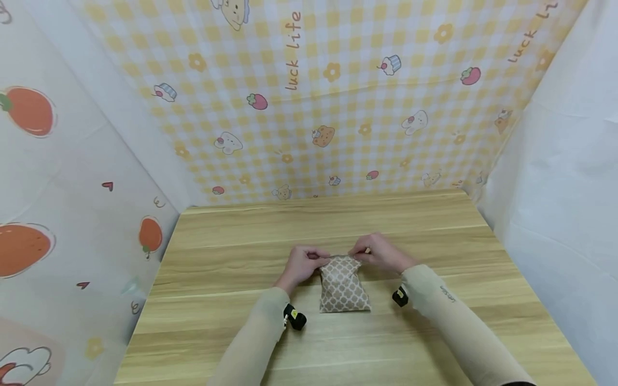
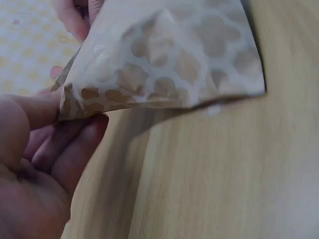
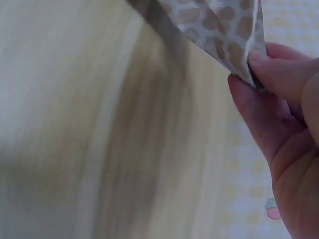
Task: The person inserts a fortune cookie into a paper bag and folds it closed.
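A flat paper bag [image 1: 345, 288] with a brown and white lattice pattern lies in the middle of the table, its bottom edge toward me. My left hand [image 1: 303, 264] pinches the far left corner between thumb and fingers. At the opposite corner, my right hand [image 1: 383, 253] pinches the paper the same way. In the left wrist view the bag [image 2: 199, 55] looks creased, and its gripped end is raised off the wood. The right wrist view shows the corner of the bag [image 3: 219, 30] narrowing to a folded point between thumb and index finger. What the bag contains is hidden.
The wood-grain table [image 1: 232, 236] ends at a yellow checked backdrop [image 1: 299, 118] behind. White fabric walls stand at the left [image 1: 63, 177] and right [image 1: 565, 177]. Each wrist carries a small black camera, one on the left [image 1: 295, 317], one on the right [image 1: 400, 296].
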{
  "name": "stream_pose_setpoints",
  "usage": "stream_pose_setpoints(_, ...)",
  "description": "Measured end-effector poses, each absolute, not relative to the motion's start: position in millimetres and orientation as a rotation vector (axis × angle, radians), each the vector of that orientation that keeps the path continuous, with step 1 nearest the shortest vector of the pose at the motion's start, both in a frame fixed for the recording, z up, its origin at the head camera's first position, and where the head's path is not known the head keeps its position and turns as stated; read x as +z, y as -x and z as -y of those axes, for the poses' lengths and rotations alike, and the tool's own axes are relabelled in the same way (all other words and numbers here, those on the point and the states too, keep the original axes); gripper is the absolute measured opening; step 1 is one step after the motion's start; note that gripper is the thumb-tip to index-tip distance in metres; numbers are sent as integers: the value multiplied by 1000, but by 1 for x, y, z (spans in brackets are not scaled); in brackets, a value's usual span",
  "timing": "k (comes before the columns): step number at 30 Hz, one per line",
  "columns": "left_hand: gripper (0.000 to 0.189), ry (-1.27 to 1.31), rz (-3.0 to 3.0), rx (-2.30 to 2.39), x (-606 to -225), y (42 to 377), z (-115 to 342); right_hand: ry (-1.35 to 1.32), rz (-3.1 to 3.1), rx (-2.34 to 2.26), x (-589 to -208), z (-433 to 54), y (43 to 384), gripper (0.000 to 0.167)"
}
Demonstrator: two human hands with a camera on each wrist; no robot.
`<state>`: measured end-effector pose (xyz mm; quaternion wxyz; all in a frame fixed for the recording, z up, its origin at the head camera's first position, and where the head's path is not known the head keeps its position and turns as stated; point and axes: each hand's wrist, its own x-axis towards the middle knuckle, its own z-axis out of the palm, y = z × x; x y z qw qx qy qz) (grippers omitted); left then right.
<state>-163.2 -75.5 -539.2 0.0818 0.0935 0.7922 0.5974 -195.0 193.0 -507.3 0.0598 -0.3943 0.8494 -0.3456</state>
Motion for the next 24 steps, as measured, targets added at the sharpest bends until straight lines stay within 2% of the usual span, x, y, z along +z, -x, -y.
stream_pose_setpoints(5,7,-423,-2581,1550,-544,168,78,1122,-2657,-947,-518,-187,195,16)
stream_pose_setpoints(12,17,-447,-2651,1423,-542,166,85,1009,-2691,-924,-525,-183,191,17)
stream_pose_setpoints(18,33,-485,-2604,1444,-539,166,91,912,-2648,-1001,-525,-186,189,28)
stream_pose_setpoints(24,64,-421,-2686,1311,-535,158,102,846,-2764,-986,-518,-198,180,45)
